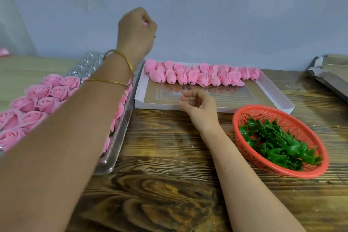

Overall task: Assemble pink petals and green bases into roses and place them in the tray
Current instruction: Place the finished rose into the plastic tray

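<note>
From the head view, the left hand (136,30) is raised at the wall, clenched around a pink bit (144,23) that shows between its fingers. The tray (120,137) of finished roses (47,98) lies at its 8 o'clock. The right hand (197,102) hangs loosely curled and holds nothing. Pink petals (201,76) in the white box (273,96) lie near its 12 o'clock. Green bases (276,143) in the red basket (282,113) sit at its 4 o'clock on the counter (169,175).

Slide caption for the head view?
Left hand raised, curled round a pink bit; right hand idle by the petal box, green bases in red basket.
</note>
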A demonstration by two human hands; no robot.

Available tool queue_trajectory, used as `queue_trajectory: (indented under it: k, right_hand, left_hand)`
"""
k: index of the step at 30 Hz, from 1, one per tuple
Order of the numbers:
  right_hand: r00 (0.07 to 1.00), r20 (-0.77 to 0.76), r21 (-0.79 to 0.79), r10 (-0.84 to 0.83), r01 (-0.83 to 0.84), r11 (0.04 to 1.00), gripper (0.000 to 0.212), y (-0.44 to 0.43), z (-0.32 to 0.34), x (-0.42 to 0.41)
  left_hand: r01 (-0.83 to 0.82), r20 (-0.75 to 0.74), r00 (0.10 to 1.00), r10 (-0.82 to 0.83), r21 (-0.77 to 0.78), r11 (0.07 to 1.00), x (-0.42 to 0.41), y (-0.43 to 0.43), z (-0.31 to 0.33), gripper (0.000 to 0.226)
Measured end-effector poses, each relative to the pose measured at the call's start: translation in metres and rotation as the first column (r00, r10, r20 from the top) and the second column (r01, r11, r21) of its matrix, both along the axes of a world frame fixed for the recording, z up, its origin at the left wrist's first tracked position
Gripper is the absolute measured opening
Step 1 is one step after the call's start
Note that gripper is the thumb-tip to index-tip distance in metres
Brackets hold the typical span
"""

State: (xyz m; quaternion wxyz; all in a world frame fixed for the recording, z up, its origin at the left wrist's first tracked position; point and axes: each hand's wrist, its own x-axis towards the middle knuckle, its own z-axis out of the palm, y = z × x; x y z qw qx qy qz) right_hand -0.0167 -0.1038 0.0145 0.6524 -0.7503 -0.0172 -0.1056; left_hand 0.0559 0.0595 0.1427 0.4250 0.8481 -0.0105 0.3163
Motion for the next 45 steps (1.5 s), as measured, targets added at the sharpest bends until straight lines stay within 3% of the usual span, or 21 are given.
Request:
queue_trajectory:
  k: [3,7,17,24,28,33,37,45]
  right_hand:
    - [1.000,-0.008,-0.005,-0.002,0.001,1.000,0.026,0.000,0.000,0.000]
    - [1.000,-0.015,-0.001,-0.002,0.002,1.000,0.023,0.000,0.001,0.001]
    - [1.000,-0.018,0.018,-0.004,0.004,1.000,0.020,-0.001,0.002,0.001]
    - [0.999,-0.033,0.030,0.007,-0.006,1.000,0.028,0.000,0.004,-0.002]
    - [0.999,-0.047,0.029,0.006,-0.005,1.000,0.028,0.000,0.004,-0.002]
    - [0.998,-0.055,0.031,0.005,-0.004,1.000,0.028,0.000,0.005,-0.003]
    - [0.998,-0.059,0.034,0.007,-0.005,0.999,0.025,0.000,0.005,-0.003]
    - [0.997,-0.076,0.039,0.007,-0.004,0.999,0.023,0.002,0.006,-0.003]
  left_hand:
    - [-0.072,-0.053,0.995,0.081,0.144,0.987,0.017,0.027,-0.007,0.012]
    - [-0.117,-0.193,0.962,0.191,0.342,0.932,0.033,0.062,-0.025,0.020]
    - [0.052,-0.466,0.828,0.312,0.617,0.785,0.040,0.109,-0.059,0.026]
    - [0.166,-0.567,0.756,0.327,0.650,0.742,0.041,0.111,-0.068,0.032]
    - [0.232,-0.618,0.720,0.317,0.645,0.728,0.041,0.113,-0.071,0.018]
    - [0.295,-0.670,0.684,0.290,0.617,0.729,0.046,0.116,-0.074,0.023]
    - [0.350,-0.692,0.663,0.285,0.624,0.698,0.046,0.113,-0.074,0.007]
    - [0.418,-0.722,0.640,0.261,0.613,0.671,0.045,0.112,-0.072,0.010]
